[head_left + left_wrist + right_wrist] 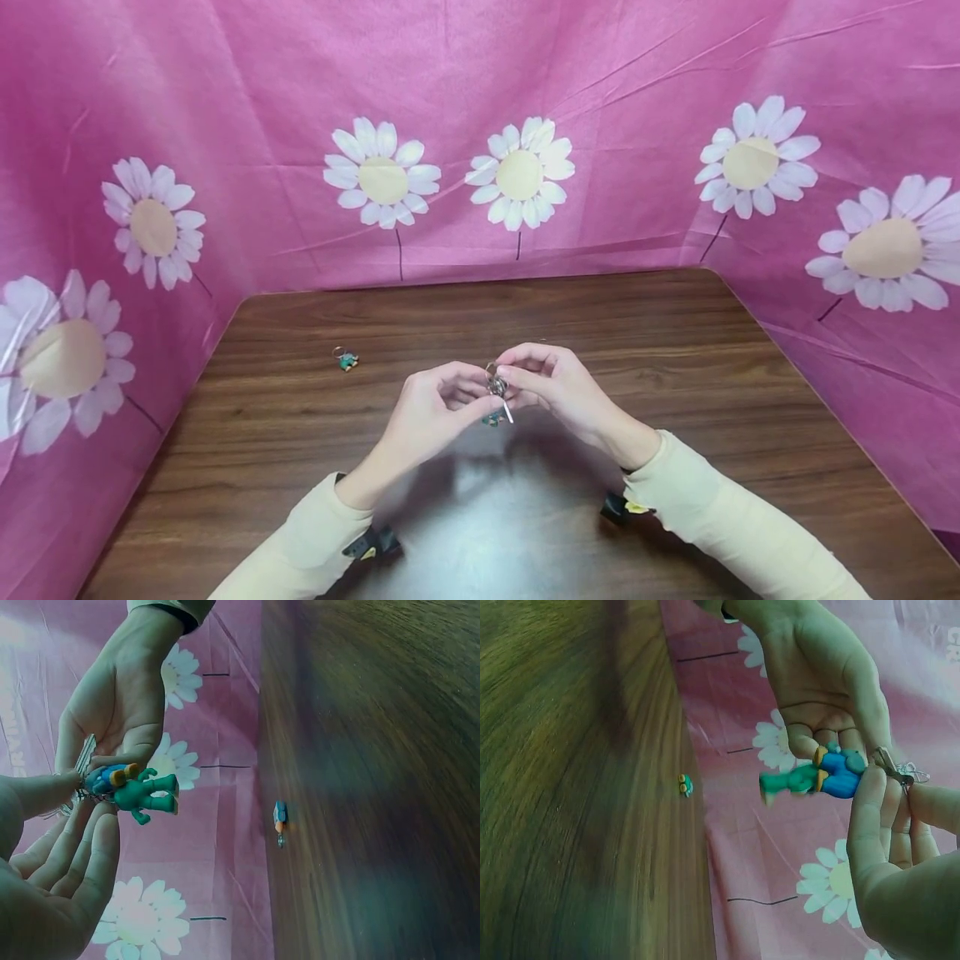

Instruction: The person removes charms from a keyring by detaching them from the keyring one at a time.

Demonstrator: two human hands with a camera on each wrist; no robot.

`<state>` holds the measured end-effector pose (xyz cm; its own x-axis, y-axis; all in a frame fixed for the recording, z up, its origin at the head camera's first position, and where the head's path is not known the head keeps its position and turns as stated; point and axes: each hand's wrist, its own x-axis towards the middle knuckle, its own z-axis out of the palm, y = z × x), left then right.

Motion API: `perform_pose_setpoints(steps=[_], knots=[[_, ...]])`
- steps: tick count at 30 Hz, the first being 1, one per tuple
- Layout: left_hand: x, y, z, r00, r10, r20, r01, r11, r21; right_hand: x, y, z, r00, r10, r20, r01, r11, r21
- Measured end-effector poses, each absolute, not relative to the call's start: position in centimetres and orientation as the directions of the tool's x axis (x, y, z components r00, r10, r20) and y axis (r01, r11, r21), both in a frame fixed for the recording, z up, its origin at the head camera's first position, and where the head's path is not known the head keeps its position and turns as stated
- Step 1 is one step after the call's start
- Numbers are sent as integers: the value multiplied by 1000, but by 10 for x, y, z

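Observation:
Between both hands, over the middle of the table, is a keychain (497, 385) with a metal ring and flat silvery keys. My left hand (431, 412) pinches it from the left with thumb and fingers. From the right, the thumb and fingertips of my right hand (566, 392) pinch it near the ring. A green toy figure (142, 795) and a blue one with orange parts (840, 776) dangle below the fingers. The fingers hide part of the ring and keys.
A second keychain (347, 361), with a ring and a small green figure, lies on the wooden table (285, 417) at the back left. Pink cloth (450, 67) printed with white daisies hangs along the back and both sides.

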<state>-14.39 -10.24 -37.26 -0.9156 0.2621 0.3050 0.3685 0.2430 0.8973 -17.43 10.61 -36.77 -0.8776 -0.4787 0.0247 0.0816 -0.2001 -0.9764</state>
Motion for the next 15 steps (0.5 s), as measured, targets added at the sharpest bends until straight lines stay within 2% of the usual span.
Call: perform_pose_setpoints(steps=[4,15], knots=[[-143,-102,-374,-924,243,296,356,261,897,-173,103,-369,-870,-492,30,72,-187,-980],[-140,-106,-371,-901,212,379,424,243,872,-170,105,-366,-857,-515,28,61,-155,-986]])
